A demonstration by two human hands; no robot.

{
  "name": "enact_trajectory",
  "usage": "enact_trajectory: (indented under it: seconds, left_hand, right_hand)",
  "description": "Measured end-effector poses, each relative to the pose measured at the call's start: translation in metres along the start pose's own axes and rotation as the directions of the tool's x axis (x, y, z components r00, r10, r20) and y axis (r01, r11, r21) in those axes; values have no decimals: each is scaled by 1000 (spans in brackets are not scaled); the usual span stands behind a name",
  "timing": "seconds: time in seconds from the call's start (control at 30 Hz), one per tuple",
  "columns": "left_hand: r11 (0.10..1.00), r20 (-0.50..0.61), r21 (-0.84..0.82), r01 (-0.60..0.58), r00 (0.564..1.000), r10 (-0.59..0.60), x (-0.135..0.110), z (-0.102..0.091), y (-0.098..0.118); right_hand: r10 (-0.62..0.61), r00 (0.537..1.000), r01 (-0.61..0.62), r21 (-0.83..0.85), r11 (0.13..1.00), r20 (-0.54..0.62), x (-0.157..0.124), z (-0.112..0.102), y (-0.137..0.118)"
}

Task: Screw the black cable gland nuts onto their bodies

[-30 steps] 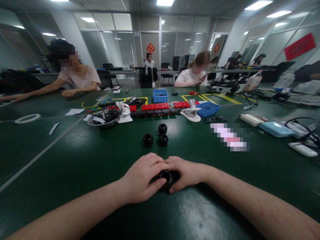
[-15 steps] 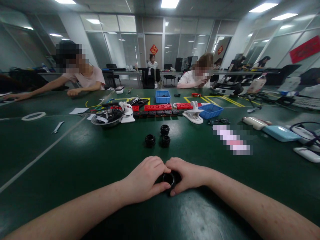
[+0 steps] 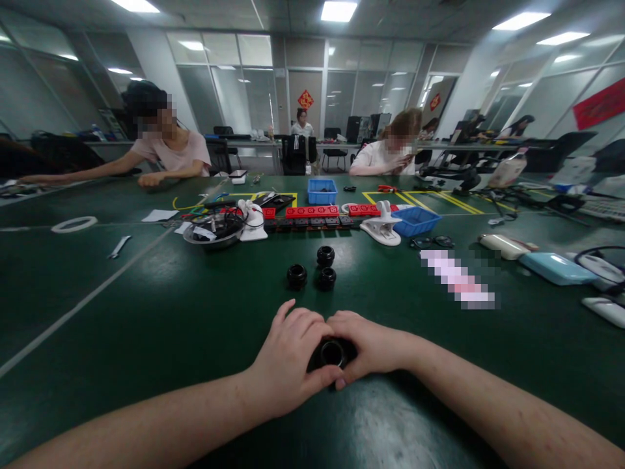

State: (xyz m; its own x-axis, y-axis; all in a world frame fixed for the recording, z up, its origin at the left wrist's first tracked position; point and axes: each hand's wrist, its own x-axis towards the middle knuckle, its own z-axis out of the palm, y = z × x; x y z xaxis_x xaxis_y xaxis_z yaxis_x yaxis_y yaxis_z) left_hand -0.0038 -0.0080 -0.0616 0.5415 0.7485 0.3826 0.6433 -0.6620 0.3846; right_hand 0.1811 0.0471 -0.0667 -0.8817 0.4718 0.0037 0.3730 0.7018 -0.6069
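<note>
Low in the middle of the view, both hands close around a black ring-shaped fitting (image 3: 347,352) with a round hole facing up. My left hand (image 3: 293,355) wraps its left side, one finger lifted off and the thumb along the near edge. From the right, my right hand (image 3: 375,345) grips the same piece, and the two thumbs meet in front. The fingers hide much of its outside. Beyond the hands stand three similar black fittings: one at the left (image 3: 297,277), one at the right (image 3: 326,278), and one farther back (image 3: 325,256).
Farther off are a metal bowl of cables (image 3: 215,242), red blocks in a row (image 3: 312,212), blue bins (image 3: 322,191) and a white clamp stand (image 3: 381,229). A wrench (image 3: 120,247) lies left; a light-blue case (image 3: 556,268) lies right. Two people sit across the table.
My left hand has shifted its hold: a finger has risen and its thumb has slid right along the fitting to my right thumb. The whole view has shifted slightly.
</note>
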Motion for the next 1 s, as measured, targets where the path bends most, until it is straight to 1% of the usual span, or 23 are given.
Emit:
enact_trajectory:
  seconds: [0.13,0.2,0.27,0.33,0.43,0.5,0.53,0.7,0.87,1.0]
  left_hand:
    - [980,38,-114,-163,985,168,1,-6,-5]
    - [964,57,-148,-219,972,229,4,-12,-8]
    - [955,67,-163,-246,963,260,7,-19,-10]
    - [952,102,-170,-253,957,272,10,-26,-10]
    - [951,237,-188,-247,928,287,14,-33,-8]
    - [956,306,-194,-221,912,273,16,-35,-8]
    - [960,318,-194,-202,913,256,16,-34,-8]
    - [978,300,-170,-117,939,165,13,-29,-6]
    - [994,236,-95,-45,969,67,10,-19,-4]
    - [1000,120,-24,8,993,-5,7,-8,-5]
  right_hand:
    - [-21,999,23,41,999,-35,-2,0,-1]
    - [-25,999,26,33,999,-27,-2,1,-1]
    - [-38,999,38,20,999,-14,-1,1,0]
    - [-64,998,64,19,998,-14,0,1,1]
    - [-81,996,82,18,997,-20,1,1,1]
    - [-67,998,67,-1,998,-21,1,2,1]
    - [-58,998,58,-12,998,-25,1,3,1]
    - [-57,996,55,-25,998,-66,1,6,2]
    - [-42,997,41,-23,999,-69,1,6,3]
    - [-41,997,38,-41,998,-63,2,8,5]
